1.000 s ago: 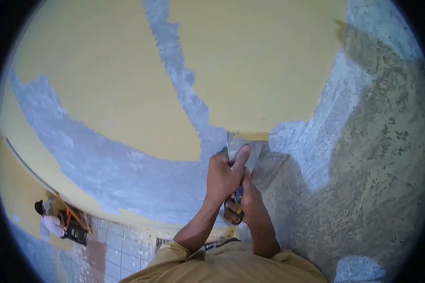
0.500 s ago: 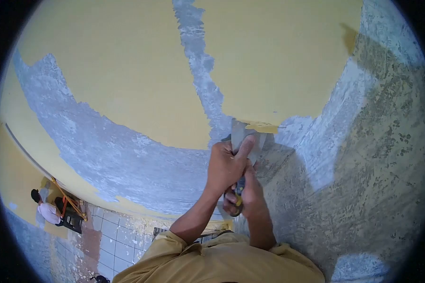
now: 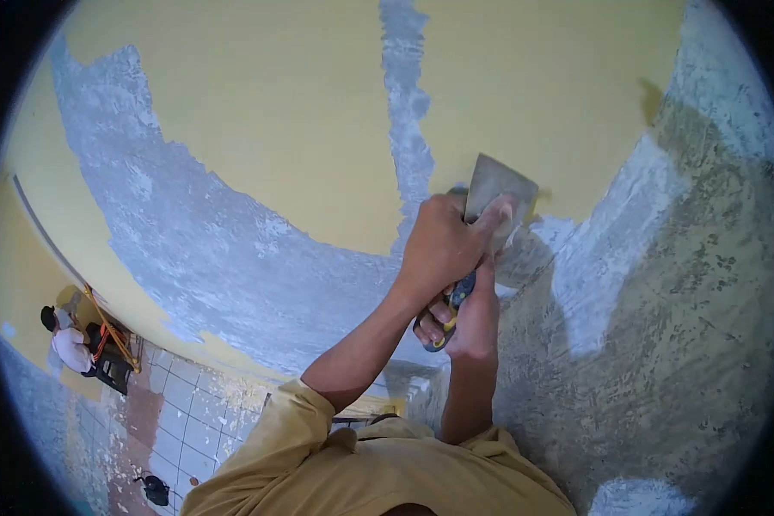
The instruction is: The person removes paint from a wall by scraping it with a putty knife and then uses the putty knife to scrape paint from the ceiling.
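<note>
In the head view, a yellow painted wall (image 3: 275, 103) fills much of the space ahead of the person. Pale blue-grey patches with ragged edges cross it: a broad curved band (image 3: 206, 232) sweeps down from the left, and one narrow strip (image 3: 407, 103) runs up near the middle. To the right lies a rough grey surface (image 3: 662, 344), mottled and scuffed, with white smears beside it.

One scraper (image 3: 499, 186) is in front of the wall, near the lower end of the narrow strip. Its flat, dull metal blade is tilted and widens toward a straight edge; whether that edge touches the wall cannot be told. The right hand (image 3: 473, 318) is closed around the dark and yellow handle (image 3: 459, 292), fingers curled. The left hand (image 3: 447, 241) grips the blade near its base, the thumb pressed flat on the metal (a whitish residue coats the thumb). The two hands hide part of the scraper.

At the far left, one other person (image 3: 71, 351) in a dark cap and light top is beside a dark seat-like object (image 3: 112, 370) and an orange frame (image 3: 116, 331). Square floor tiles (image 3: 181, 391), flecked with pale chips, lie below, with one small black item (image 3: 155, 490) (too small to name). A tan shirt (image 3: 378, 477) covers the bottom of the view.
</note>
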A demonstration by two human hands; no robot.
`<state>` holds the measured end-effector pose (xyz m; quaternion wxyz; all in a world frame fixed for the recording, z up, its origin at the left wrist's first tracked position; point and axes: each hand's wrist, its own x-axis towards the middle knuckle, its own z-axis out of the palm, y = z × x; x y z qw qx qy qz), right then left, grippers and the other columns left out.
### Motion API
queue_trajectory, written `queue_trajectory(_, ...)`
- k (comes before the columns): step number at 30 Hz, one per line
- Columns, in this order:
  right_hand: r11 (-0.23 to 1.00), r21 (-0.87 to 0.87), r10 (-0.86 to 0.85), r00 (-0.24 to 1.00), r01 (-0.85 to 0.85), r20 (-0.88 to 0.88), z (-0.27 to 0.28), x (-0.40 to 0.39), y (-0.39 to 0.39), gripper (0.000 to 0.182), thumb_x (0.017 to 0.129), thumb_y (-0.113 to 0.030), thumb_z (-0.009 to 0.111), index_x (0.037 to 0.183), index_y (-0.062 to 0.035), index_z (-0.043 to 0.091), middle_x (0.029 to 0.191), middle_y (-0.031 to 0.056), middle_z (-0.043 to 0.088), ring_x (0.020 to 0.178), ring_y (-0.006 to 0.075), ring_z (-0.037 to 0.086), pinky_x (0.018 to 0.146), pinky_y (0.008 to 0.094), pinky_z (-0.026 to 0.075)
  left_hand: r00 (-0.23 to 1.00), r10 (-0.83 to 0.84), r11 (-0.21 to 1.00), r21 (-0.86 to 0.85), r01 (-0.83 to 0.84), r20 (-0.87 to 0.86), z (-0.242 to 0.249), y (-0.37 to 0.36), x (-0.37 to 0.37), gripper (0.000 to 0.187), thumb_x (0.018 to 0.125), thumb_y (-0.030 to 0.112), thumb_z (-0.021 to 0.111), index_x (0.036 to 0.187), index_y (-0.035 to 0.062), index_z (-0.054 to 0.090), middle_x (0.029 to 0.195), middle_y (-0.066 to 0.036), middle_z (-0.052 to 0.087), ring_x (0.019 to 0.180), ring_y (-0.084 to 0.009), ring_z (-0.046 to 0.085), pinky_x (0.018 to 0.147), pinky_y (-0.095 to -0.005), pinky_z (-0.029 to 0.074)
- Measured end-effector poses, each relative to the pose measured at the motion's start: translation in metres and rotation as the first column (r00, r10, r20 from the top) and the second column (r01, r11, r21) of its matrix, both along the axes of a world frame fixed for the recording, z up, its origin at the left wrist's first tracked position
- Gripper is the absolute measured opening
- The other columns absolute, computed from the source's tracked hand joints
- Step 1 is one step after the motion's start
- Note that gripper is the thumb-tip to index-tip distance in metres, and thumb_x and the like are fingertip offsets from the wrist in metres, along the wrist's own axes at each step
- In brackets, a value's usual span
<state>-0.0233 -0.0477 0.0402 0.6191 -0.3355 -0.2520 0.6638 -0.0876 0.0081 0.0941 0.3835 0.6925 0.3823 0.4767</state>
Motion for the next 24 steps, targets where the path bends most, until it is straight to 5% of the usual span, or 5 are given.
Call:
queue_trajectory(7,0.988,-0.153,-0.031,0.998,0.022,-0.058,-0.047,0.018,-0.033,0.06,0.088,-0.066,0.026,0.065,-0.0129,0.044,0.041,0.0021,0.035,0.027,0.019,0.035,0.029,0.0326,0.031,0.987,-0.08,0.988,-0.121,0.098,0.141,-0.074,-0.015,0.023,0.049,0.085,0.034,0.061,0.058,-0.0066,0.057,0.045,-0.014,0.052,0.041,-0.0139,0.047,0.043,-0.0344,0.04)
queue_trajectory(10,0.979,-0.203,-0.003,0.999,-0.007,-0.047,-0.066,0.033,-0.038,0.06,0.088,-0.065,0.027,0.066,-0.0122,0.044,0.041,0.0034,0.037,0.027,0.019,0.035,0.028,0.032,0.031,0.998,-0.052,0.991,-0.119,0.056,0.034,-0.095,-0.015,0.033,0.047,0.088,0.035,0.058,0.064,-0.0051,0.06,0.051,-0.009,0.058,0.048,-0.0105,0.055,0.046,-0.0299,0.043)
queue_trajectory(17,0.987,-0.162,-0.015,1.0,0.017,0.014,-0.062,0.041,-0.037,0.057,0.092,-0.058,0.029,0.07,-0.0095,0.047,0.041,0.0047,0.037,0.028,0.0185,0.036,0.028,0.0317,0.032,0.985,-0.097,0.934,-0.328,0.139,0.143,-0.089,-0.017,0.04,0.045,0.088,0.034,0.059,0.068,-0.0062,0.06,0.054,-0.007,0.058,0.049,-0.0078,0.049,0.046,-0.0281,0.041)
queue_trajectory(19,0.984,-0.17,-0.057,0.998,0.06,0.025,-0.055,0.042,-0.03,0.056,0.092,-0.058,0.029,0.071,-0.0091,0.047,0.042,0.0048,0.038,0.028,0.0182,0.036,0.028,0.0317,0.031,0.988,-0.015,0.99,-0.134,0.036,0.154,-0.079,-0.015,0.044,0.05,0.088,0.035,0.058,0.059,-0.0052,0.058,0.047,-0.009,0.054,0.042,-0.0103,0.049,0.042,-0.0306,0.04)
queue_trajectory(24,0.989,-0.146,-0.038,0.999,0.039,0.008,-0.042,0.045,-0.03,0.055,0.093,-0.056,0.028,0.074,-0.0083,0.046,0.043,0.005,0.038,0.028,0.0176,0.035,0.028,0.0317,0.031,0.975,-0.091,0.976,-0.176,0.128,0.202,-0.055,-0.013,0.045,0.046,0.088,0.034,0.058,0.064,-0.0046,0.06,0.05,-0.007,0.056,0.046,-0.0083,0.048,0.044,-0.029,0.041)
